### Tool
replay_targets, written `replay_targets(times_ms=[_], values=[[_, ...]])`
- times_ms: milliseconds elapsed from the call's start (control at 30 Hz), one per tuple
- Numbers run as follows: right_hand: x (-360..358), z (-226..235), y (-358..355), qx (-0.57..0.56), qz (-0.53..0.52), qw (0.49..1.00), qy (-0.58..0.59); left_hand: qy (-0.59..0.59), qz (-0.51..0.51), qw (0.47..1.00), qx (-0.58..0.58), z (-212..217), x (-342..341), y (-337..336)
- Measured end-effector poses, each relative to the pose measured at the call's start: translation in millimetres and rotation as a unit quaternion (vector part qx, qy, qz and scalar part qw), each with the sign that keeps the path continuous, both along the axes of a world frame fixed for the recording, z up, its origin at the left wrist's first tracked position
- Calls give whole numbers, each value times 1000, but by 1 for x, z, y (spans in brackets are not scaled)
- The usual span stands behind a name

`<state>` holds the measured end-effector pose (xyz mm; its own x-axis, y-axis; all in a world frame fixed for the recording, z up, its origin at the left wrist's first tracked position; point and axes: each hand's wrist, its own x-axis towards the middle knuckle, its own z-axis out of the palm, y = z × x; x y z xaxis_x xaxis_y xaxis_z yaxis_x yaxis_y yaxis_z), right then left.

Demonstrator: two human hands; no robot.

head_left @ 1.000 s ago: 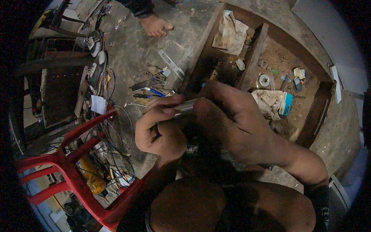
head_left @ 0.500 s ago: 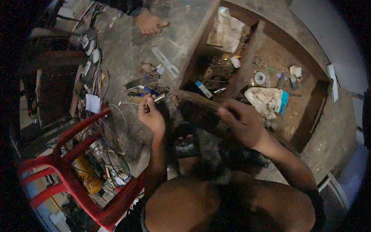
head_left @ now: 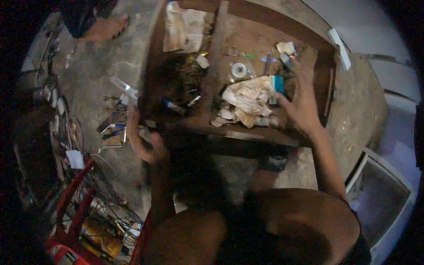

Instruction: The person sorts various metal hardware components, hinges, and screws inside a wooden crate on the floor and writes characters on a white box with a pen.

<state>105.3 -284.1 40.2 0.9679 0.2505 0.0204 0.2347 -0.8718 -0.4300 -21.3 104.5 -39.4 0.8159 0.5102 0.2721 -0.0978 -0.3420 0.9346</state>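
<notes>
- Reaching out over the wooden tray [head_left: 260, 134] in the head view, the right hand [head_left: 302, 104] is spreading its fingers above the right compartment; half a second ago it was nearer the body, gripping a dark part, and that part is no longer in it.
- The right hand's fingertips are touching, or nearly touching, a small teal box [head_left: 277, 84] lying against a crumpled pale rag [head_left: 247, 99] (whether the box is actually pinched cannot be told).
- The left hand [head_left: 143, 141] is curling at the tray's near-left corner, fingers bent round something small and dark; what it is pinching is too dim to tell. A second ago both hands were pressed together round a metal piece, so the two have now parted.
- Judging by this, the work seems to be shifting from fitting a part to fetching another item from the tray.
- A white tape roll [head_left: 239, 70] is lying beyond the rag, and a creased paper [head_left: 185, 28] is filling the far-left compartment.
- Scattered hand tools [head_left: 115, 132] are lying on the concrete floor [head_left: 95, 79] left of the tray, a red plastic chair [head_left: 75, 203] is standing at lower left, and another person's bare foot [head_left: 106, 27] is resting at the top.
</notes>
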Motion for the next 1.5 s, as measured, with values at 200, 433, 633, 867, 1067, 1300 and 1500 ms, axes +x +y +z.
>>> replay_targets(times_ms=[200, 433, 633, 867, 1067, 1300, 1500], values=[[-20, -19, 35, 35, 87, 988, 120, 128, -204, 890, 386, 61, 63, -80], [-8, -47, 58, -106, 119, 987, 18, 19, -144, 913, 382, 38, 59, -77], [32, -76, 22, -116, 144, 981, -62, -64, -114, 908, 397, 7, 61, -73], [94, -81, -51, -175, -48, 967, -180, -67, -112, 899, 418, 16, 63, -71], [112, -72, -101, -139, -95, 961, -221, -74, -124, 896, 419, 17, 61, -71], [94, -98, -121, -162, -121, 970, -137, -119, -135, 906, 382, 8, 61, -72], [99, -85, -94, -56, -64, 994, -68, -138, -134, 914, 358, 3, 54, -68]])
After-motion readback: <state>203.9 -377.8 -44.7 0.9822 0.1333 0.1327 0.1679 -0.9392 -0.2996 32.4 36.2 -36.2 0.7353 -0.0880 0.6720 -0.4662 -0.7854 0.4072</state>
